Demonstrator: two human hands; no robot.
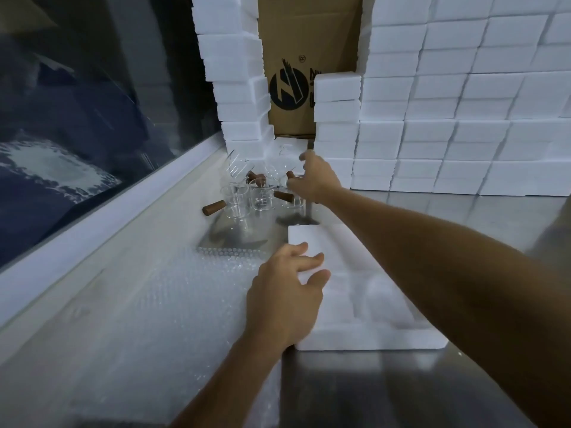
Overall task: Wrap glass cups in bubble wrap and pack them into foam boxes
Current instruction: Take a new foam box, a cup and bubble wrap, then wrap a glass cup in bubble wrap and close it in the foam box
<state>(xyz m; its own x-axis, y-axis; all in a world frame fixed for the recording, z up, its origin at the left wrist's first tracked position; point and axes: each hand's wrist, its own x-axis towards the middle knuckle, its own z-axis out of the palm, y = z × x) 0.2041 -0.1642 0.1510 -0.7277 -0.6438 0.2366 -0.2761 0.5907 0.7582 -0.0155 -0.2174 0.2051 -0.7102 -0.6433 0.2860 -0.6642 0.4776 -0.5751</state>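
Several clear glass cups (236, 200) with brown wooden handles stand in a cluster on the steel table, far centre. My right hand (315, 177) reaches over the cluster's right side, fingers spread around the rim of the rightmost cup (290, 200); whether it grips the cup I cannot tell. My left hand (289, 285) rests with relaxed fingers on the left edge of an open white foam box (370, 304) lying in front of me. A sheet of bubble wrap (173, 288) is spread flat on the table to the left of the box.
Tall stacks of white foam boxes (463, 118) wall off the back and right. A brown cardboard carton (296, 72) stands behind the cups between foam stacks (238, 72). A glass pane with a white ledge (102, 217) runs along the left. Bare steel tabletop (370, 390) shows near me.
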